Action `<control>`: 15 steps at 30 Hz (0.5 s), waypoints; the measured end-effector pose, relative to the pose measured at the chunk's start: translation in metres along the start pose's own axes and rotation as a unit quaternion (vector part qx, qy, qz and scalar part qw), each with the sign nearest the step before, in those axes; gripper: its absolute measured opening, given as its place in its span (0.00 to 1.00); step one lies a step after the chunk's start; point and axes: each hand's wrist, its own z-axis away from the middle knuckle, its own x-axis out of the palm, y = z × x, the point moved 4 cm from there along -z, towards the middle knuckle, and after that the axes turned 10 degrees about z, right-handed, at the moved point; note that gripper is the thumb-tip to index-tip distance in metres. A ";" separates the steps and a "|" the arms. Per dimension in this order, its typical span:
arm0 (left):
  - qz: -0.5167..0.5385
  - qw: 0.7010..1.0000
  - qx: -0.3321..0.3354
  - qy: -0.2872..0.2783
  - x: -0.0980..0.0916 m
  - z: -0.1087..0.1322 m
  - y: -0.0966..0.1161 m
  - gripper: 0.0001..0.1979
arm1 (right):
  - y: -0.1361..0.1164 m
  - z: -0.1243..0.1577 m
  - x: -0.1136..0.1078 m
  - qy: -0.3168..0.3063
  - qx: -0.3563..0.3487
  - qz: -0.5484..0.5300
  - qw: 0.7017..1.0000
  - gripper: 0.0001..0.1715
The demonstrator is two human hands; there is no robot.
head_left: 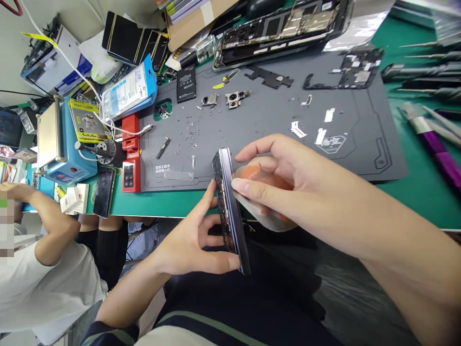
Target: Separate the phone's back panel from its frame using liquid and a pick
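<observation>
My left hand [205,240] grips an opened phone frame [236,216] on edge, in front of the mat's near side. Its inner parts face left. My right hand [273,178] is closed around a crumpled clear bag with something orange inside [270,192], its thumb and fingers close to the frame's right side. On the grey mat [252,129] beyond lie a camera module [236,98], a smaller module [210,100], a black battery [186,83] and many tiny screws.
Another opened phone [281,29] lies at the mat's back edge. Tweezers and screwdrivers [425,72] are at the right. A red device [131,158] and blue machine [66,144] stand left. A person in a white shirt [65,283] sits at the far left.
</observation>
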 end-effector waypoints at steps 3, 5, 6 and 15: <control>0.014 1.000 0.005 -0.011 -0.003 -0.001 -0.001 0.76 | 0.003 0.013 0.005 0.017 0.046 -0.012 0.999 0.32; 0.018 1.000 -0.001 -0.013 -0.004 -0.001 -0.002 0.77 | 0.005 0.025 0.011 0.037 0.078 0.001 0.996 0.29; 0.019 1.000 -0.004 -0.014 -0.004 -0.001 -0.002 0.78 | 0.006 0.031 0.014 0.050 0.089 0.015 0.995 0.26; 0.017 0.999 -0.002 -0.028 -0.002 -0.001 0.001 0.78 | 0.028 0.049 0.018 0.046 0.010 0.117 0.992 0.27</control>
